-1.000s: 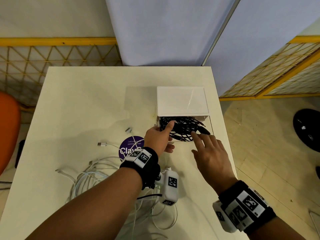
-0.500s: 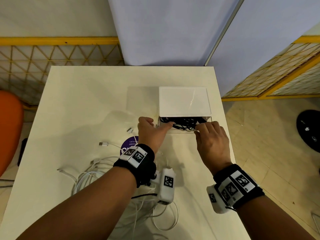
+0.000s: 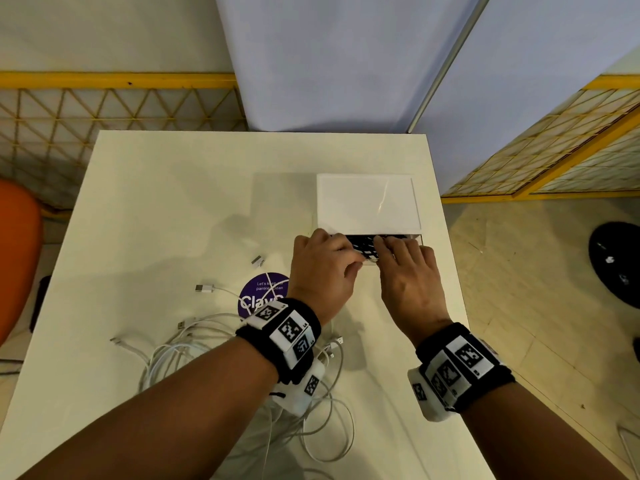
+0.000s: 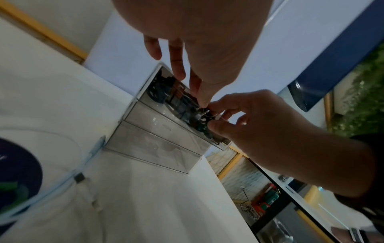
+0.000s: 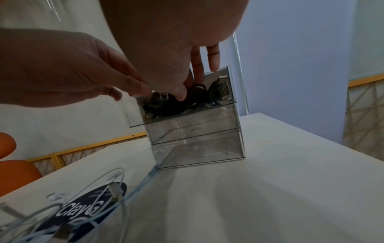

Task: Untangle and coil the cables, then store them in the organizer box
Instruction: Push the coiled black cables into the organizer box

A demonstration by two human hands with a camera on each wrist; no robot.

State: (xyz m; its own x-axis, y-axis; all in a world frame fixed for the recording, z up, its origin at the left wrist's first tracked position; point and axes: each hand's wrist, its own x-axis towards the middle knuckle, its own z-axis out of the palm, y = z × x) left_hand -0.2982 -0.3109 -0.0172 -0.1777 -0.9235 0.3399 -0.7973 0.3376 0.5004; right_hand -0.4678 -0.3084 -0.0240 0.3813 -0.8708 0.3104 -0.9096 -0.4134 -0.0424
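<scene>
Your left hand [image 3: 322,268] and right hand [image 3: 408,271] met, fingers extended, pressing the black coiled cables [image 5: 172,102] into the slightly open top drawer [image 5: 135,115] of the clear three-drawer organizer box [image 5: 197,131]; tangled white cables [image 3: 194,351] lay nearer you on the white table [image 3: 173,202].

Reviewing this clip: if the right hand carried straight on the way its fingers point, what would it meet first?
Most likely the black cables in the organizer box's open top drawer; the right hand already has its fingers at them, though actual contact is hard to judge.
</scene>
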